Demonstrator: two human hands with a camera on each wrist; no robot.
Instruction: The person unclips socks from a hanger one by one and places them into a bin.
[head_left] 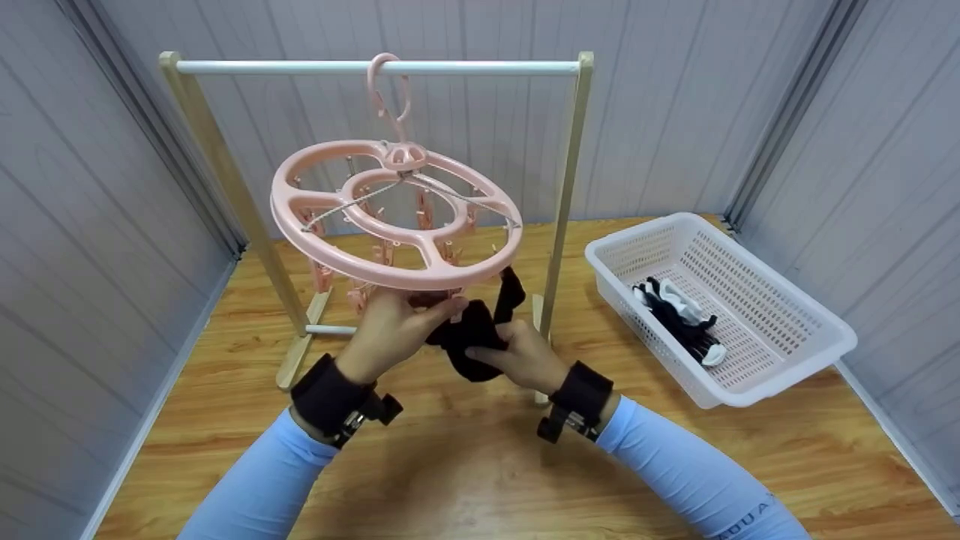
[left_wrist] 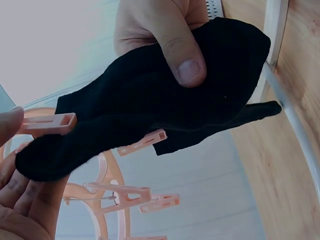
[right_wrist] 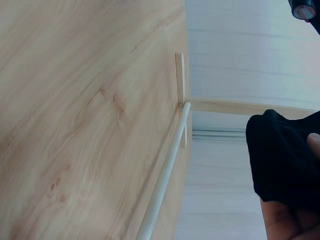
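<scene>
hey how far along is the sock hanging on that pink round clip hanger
Early on. No sock shows clipped on the pink round plastic clip hanger. In hand: the left hand and right hand both hold one black sock just under its ring, beside a pink clip. Left: black and white socks lie in the white plastic basket.

The peg hanger (head_left: 395, 225) hung from the rack's rail (head_left: 300, 67); the basket (head_left: 780, 352), holding socks (head_left: 679, 315), sat right of it.

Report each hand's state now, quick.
Left hand: holds one end of the black sock up by a pink clip.
Right hand: pinches the same black sock, thumb on top.
</scene>
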